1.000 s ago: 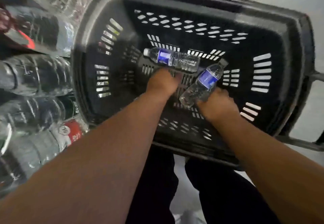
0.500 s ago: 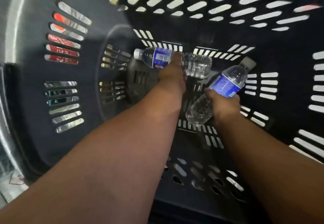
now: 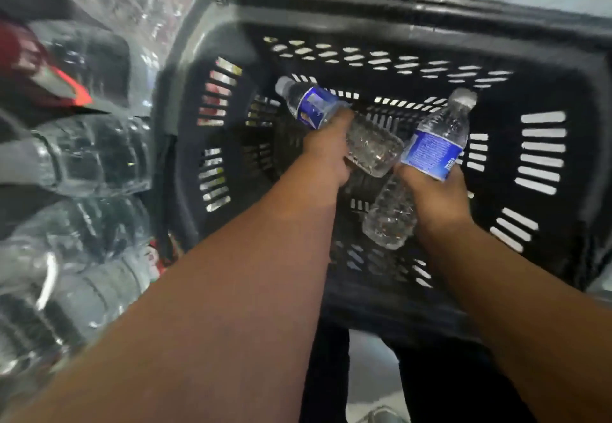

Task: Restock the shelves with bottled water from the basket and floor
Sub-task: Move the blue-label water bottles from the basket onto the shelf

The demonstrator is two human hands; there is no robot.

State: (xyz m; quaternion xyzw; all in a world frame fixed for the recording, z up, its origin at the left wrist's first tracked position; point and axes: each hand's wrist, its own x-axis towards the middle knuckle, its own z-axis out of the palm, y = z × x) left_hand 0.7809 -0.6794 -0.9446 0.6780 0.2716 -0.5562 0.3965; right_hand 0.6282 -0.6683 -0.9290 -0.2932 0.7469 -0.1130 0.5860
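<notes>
Inside the black basket [image 3: 364,1], toward its far wall, each hand is wrapped round one small blue-labelled water bottle. The left hand [image 3: 326,154] clamps the left bottle [image 3: 314,107] across its middle, with the cap aimed at the basket's far left corner and the base slanting toward the other bottle. The right hand [image 3: 433,190] grips the right bottle [image 3: 433,147] just below the label, cap tilted toward the far right corner and base hanging over the slotted bottom. Both look lifted off the bottom, though the angle leaves that unsure.

The tightest spot is between the two. The left bottle's base sits against or just beside the right bottle's label, and I cannot tell which. Drawn out together, they could knock and twist in the grip. The thin ribbed plastic probably gives under a squeeze, so a one-handed hold may slip. A slanted bottle could also catch the basket's rim. Just beyond the basket's left wall lie big clear bottles [image 3: 89,154], close to the left forearm, and a wide swing leftward could bump them.
</notes>
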